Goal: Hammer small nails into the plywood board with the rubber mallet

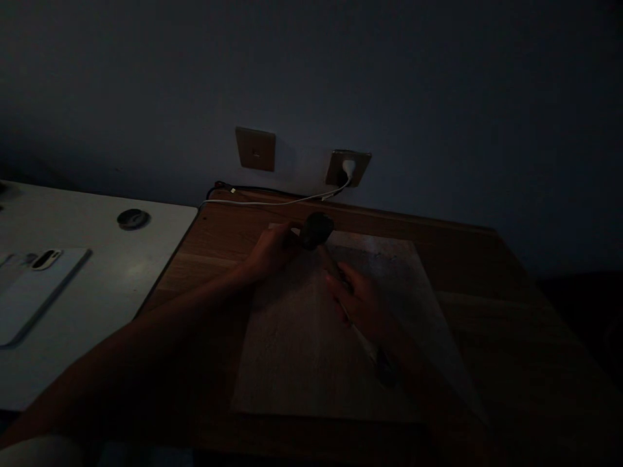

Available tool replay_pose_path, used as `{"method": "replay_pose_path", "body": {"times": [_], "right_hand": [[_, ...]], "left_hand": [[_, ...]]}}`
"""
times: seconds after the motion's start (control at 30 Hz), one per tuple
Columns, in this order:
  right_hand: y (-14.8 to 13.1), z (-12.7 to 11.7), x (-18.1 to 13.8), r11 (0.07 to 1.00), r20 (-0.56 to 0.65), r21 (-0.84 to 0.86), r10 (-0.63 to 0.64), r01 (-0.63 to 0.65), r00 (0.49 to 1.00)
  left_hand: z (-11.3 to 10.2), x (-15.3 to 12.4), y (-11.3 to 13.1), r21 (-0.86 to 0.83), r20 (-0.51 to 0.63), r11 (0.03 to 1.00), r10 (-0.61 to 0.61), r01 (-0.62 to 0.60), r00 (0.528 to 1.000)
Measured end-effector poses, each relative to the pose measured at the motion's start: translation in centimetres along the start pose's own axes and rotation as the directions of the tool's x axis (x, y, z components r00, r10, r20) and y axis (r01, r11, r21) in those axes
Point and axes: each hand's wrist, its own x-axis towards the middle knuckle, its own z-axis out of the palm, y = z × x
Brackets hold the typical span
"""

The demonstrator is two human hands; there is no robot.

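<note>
My right hand is wrapped round the pale handle of a hammer. Its dark, blunt head points away from me, over the upper part of a flat wooden board. Close to the left of that head, my left hand rests at the board's far edge with its fingers drawn together. Dim light and the hammer head hide whatever those fingertips may hold. A few small marks or bits, too dark to identify, show on the board right of the hammer head.
The board lies on a brown wooden table. A white table adjoins at left, bearing a round dark object and a pale flat case. Behind, a white cable runs to a wall socket, beside another wall plate.
</note>
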Motion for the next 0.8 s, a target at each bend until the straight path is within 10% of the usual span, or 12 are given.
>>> {"method": "replay_pose_path", "body": {"times": [0.33, 0.5, 0.63, 0.8], "right_hand": [[-0.7, 0.0, 0.7, 0.997, 0.010, -0.069, 0.021, -0.020, 1.000], [-0.5, 0.3, -1.2, 0.972, -0.130, 0.232, 0.075, -0.043, 0.989], [0.8, -0.8, -5.0, 0.875, -0.397, 0.483, 0.181, 0.037, 0.900], [2.3, -3.4, -9.3, 0.831, -0.401, 0.518, 0.447, -0.205, 0.800]], "left_hand": [[-0.1, -0.1, 0.1, 0.009, -0.018, 1.000, -0.023, 0.023, 1.000], [-0.3, -0.1, 0.2, -0.018, 0.010, 1.000, -0.007, 0.007, 1.000], [-0.4, -0.2, 0.2, 0.000, 0.012, 1.000, 0.000, 0.000, 1.000], [-0.5, -0.2, 0.3, 0.009, 0.035, 1.000, 0.014, -0.015, 0.999]]}}
